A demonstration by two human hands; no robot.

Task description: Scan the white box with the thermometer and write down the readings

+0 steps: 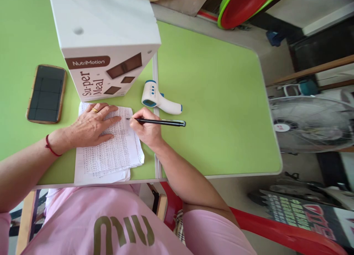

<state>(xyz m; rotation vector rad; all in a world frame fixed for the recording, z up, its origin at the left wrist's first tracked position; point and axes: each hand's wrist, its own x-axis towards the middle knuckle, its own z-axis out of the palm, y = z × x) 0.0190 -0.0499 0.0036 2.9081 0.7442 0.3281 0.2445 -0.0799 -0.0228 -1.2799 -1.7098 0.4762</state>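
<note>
My left hand [95, 125] lies flat with its fingers spread on a stack of paper sheets [110, 159] covered in rows of handwriting. A black pen [166, 122] is pinched in my right hand [146, 127], its tip at the right side of the top sheet, close to my left fingertips. The pen's back end points right. Beyond the sheets stands a white box [107, 24] printed "NutriMotion Super Meal". A white and blue infrared thermometer [163, 102] lies just above my right hand. To the left of the box rests a phone [46, 94] with a dark screen.
The green folding table [215, 100] has a metal seam beside the papers. Past its right end stands a fan [309, 126]. A red chair [276, 225] is at the lower right. Red and green basins [246, 7] are at the upper right.
</note>
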